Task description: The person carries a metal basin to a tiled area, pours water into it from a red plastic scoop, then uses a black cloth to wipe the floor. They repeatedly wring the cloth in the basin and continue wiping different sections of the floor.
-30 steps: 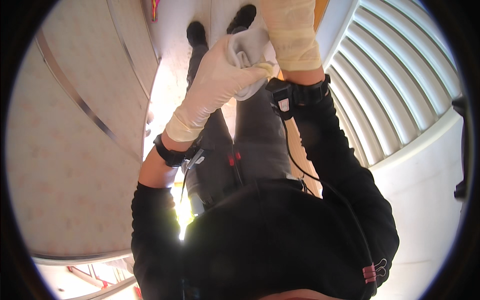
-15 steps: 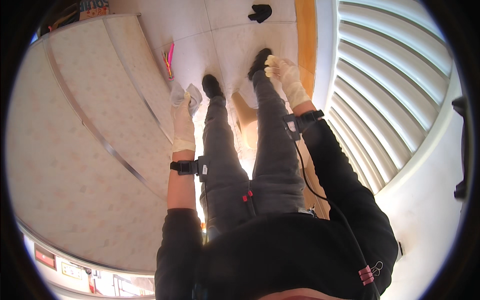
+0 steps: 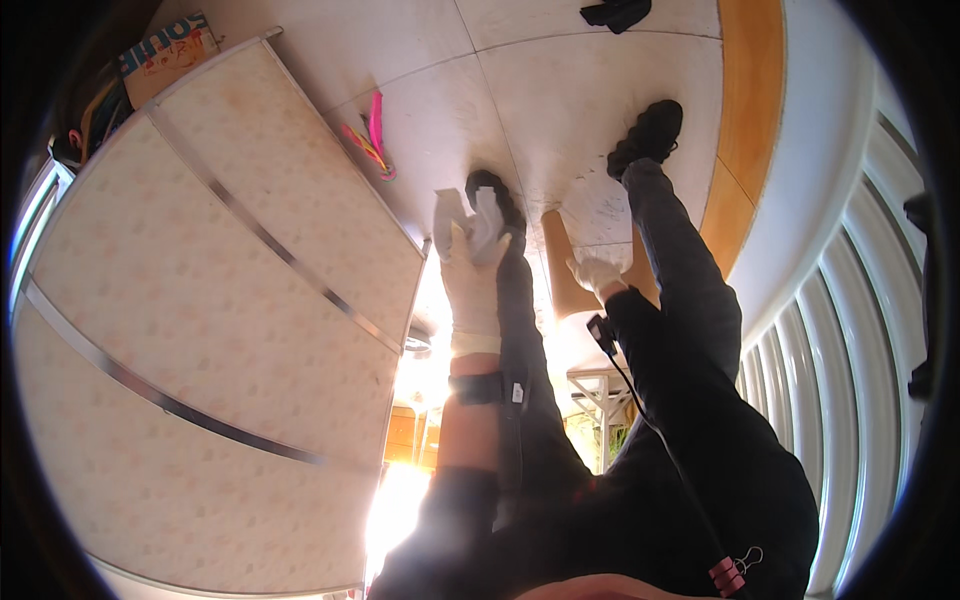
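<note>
My left hand (image 3: 472, 300), in a pale glove, holds a light grey cloth (image 3: 452, 215) whose folds stick up past the fingertips. It is stretched out above my left leg and shoe, slightly blurred. My right hand (image 3: 598, 276), gloved as well, is lower, between my legs, beside a tan stool-like piece (image 3: 565, 265) on the floor. Its fingers are apart with nothing seen in them; whether they touch the tan piece I cannot tell.
A large pale patterned panel (image 3: 270, 190) with metal strips stands at my left. Bright pink and yellow strips (image 3: 375, 135) lie on the floor beside it. A black cloth-like item (image 3: 617, 13) lies far ahead. White ribbed radiator (image 3: 840, 330) runs along my right; a cardboard box (image 3: 170, 60) is far left.
The view has shifted, and my legs stand wider apart. My right hand has come back from beside my right shoe to the tan piece. My left hand still holds the cloth.
</note>
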`<state>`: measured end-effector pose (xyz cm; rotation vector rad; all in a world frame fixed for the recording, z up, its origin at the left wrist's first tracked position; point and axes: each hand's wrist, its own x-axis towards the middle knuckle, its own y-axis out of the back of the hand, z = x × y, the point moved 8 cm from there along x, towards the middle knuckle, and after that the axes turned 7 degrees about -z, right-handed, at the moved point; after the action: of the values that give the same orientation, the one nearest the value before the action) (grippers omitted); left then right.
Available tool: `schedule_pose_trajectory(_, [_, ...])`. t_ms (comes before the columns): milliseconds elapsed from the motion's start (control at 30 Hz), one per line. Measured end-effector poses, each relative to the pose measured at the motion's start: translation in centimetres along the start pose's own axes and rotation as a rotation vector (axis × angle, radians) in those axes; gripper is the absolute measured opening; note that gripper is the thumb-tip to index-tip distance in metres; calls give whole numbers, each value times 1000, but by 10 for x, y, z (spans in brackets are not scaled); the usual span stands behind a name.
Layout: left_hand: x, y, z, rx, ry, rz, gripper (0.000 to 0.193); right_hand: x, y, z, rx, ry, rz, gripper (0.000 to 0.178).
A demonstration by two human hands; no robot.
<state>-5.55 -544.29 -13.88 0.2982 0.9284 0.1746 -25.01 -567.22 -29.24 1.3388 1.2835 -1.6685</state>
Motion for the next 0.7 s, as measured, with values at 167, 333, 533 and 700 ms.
schedule_pose_trajectory(167, [0,-13,44,499,-143,-21,53,-18,2,-4,-73,49,-111,62])
schedule_pose_trajectory(333, [-9,-5,147,437,-216,4,53,-32,49,-35,-156,104,73,45])
schedule_pose_trajectory(533, [36,-5,215,-678,-9,7,52,-25,78,-47,-30,69,-62,55])
schedule_pose_trajectory(700, [125,-28,286,291,-304,-99,55,-2,110,-60,-14,99,-49,53])
